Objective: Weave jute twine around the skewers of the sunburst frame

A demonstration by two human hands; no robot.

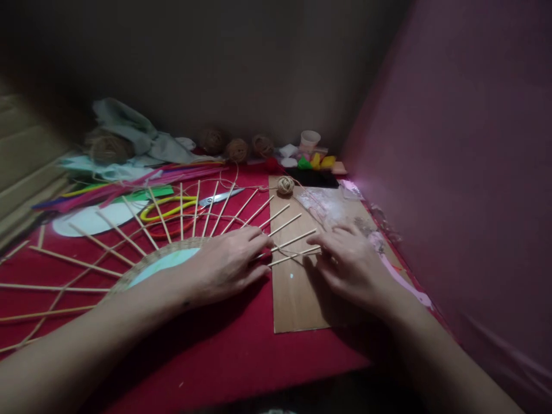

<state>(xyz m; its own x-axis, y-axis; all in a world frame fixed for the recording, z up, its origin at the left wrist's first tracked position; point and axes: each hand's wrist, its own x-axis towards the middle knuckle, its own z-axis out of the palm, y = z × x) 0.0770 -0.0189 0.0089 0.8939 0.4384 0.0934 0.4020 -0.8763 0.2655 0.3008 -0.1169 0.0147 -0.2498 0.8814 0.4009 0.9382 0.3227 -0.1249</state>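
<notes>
A round woven piece with a twine rim and a pale blue-green middle lies on the red cloth. Thin wooden sticks radiate from its edge. My left hand rests over the right side of the rim, its fingers closed round sticks there and hiding that part. By the stick tips, my right hand is closed with its fingertips pinched on a strand of twine. The twine crosses the sticks between both hands. A small ball of twine sits behind them on a wooden board.
Scissors with yellow and red handles lie behind the sticks. Farther back are brown twine balls, crumpled pale cloth, pink strips and a white cup. A pink wall bounds the right side.
</notes>
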